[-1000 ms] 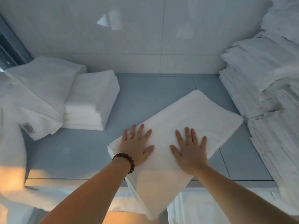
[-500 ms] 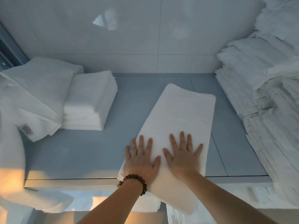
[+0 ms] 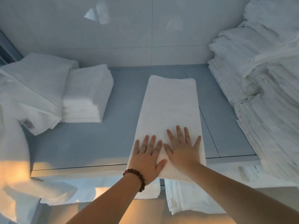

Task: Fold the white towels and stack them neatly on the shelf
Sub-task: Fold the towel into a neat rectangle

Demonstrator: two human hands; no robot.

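A person's left hand (image 3: pixel 145 160) and right hand (image 3: pixel 182 152), fingers spread flat, press side by side on the near end of a long folded white towel (image 3: pixel 168 107) lying lengthwise on a grey shelf (image 3: pixel 80 143). A bead bracelet (image 3: pixel 135 175) circles the left wrist. A short stack of folded towels (image 3: pixel 87 94) sits to the left, a tall towel pile (image 3: pixel 267 94) to the right.

Folded towel (image 3: pixel 168 113) swung from diagonal to square with the shelf (image 3: pixel 80 143) front; left hand (image 3: pixel 146 160) and right hand (image 3: pixel 182 152) now side by side, thumbs nearly touching.
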